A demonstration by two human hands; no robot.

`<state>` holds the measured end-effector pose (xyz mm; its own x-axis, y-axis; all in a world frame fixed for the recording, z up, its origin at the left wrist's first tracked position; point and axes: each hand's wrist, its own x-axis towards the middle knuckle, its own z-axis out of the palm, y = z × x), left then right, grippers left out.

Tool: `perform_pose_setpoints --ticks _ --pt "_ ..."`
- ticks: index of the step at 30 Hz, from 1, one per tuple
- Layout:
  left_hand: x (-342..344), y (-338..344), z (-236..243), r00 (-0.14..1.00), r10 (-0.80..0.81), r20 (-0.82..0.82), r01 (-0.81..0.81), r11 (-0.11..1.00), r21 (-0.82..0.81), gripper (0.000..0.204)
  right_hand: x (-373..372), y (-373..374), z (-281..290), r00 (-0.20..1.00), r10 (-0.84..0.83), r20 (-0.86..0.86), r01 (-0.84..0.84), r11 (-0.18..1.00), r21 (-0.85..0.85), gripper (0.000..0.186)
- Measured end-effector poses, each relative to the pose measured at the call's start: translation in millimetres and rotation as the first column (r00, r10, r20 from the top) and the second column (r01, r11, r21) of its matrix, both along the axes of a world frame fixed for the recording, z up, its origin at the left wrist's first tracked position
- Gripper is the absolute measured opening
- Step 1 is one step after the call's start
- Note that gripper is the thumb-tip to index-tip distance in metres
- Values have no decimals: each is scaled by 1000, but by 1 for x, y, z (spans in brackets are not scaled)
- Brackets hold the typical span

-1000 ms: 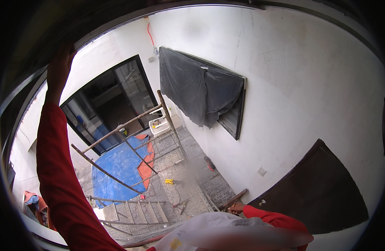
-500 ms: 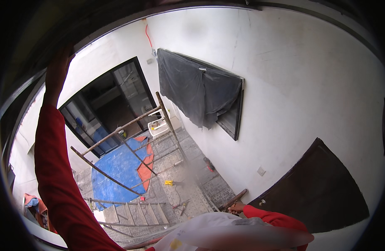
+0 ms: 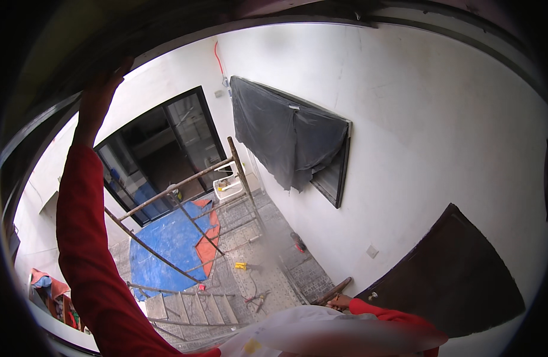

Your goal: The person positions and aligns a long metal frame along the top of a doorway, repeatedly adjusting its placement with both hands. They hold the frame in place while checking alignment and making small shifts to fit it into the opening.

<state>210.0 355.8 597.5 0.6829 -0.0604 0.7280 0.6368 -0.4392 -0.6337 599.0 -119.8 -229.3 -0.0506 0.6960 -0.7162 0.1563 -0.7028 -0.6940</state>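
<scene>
My left arm, in a red sleeve, reaches up at the left. My left hand (image 3: pixel 101 92) is against the underside of a dark overhead beam (image 3: pixel 190 41), its visible fingers stretched along the edge; shadow hides part of it. Low on the right, my right hand (image 3: pixel 340 302) is closed beside the rusty end of a scaffold pipe (image 3: pixel 333 290). Whatever its fingers hold is too small to make out. Pale clothing (image 3: pixel 280 327) and a blurred shape cover part of the lower edge.
Rusty scaffold frames (image 3: pixel 178 189) stand below, with a ladder-like frame (image 3: pixel 193 308) nearer. On the tiled floor lie a blue tarp (image 3: pixel 164 256), a yellow tool (image 3: pixel 240 266) and pliers (image 3: pixel 262 301). A white plastic chair (image 3: pixel 227 189), a sheeted window (image 3: pixel 286 131) and a brown door (image 3: pixel 452 279) are beyond.
My left hand has shifted slightly right along the beam. The view has tilted a little, so the room sits lower. My right hand stays near the pipe end.
</scene>
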Motion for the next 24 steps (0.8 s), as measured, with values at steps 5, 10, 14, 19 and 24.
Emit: perform_pose_setpoints --ticks 5,10,14,19,24 --pt "1 -7 -1 998 -48 -44 53 991 126 66 2 -4 -12 1000 18 23 -18 1000 16 47" --pt "0 -8 -1 998 14 -60 -6 992 129 65 1 -6 -18 995 36 90 -29 997 -71 49" --pt "0 -8 -2 995 62 -75 -51 988 148 66 -1 -9 -9 996 64 54 -65 998 11 48" --pt "0 -8 -4 997 19 -80 -7 989 148 69 -4 -12 3 992 55 111 -52 998 -37 47" --pt "2 -13 -5 997 19 -71 -10 991 131 69 -5 -13 6 995 53 82 -55 998 17 45"
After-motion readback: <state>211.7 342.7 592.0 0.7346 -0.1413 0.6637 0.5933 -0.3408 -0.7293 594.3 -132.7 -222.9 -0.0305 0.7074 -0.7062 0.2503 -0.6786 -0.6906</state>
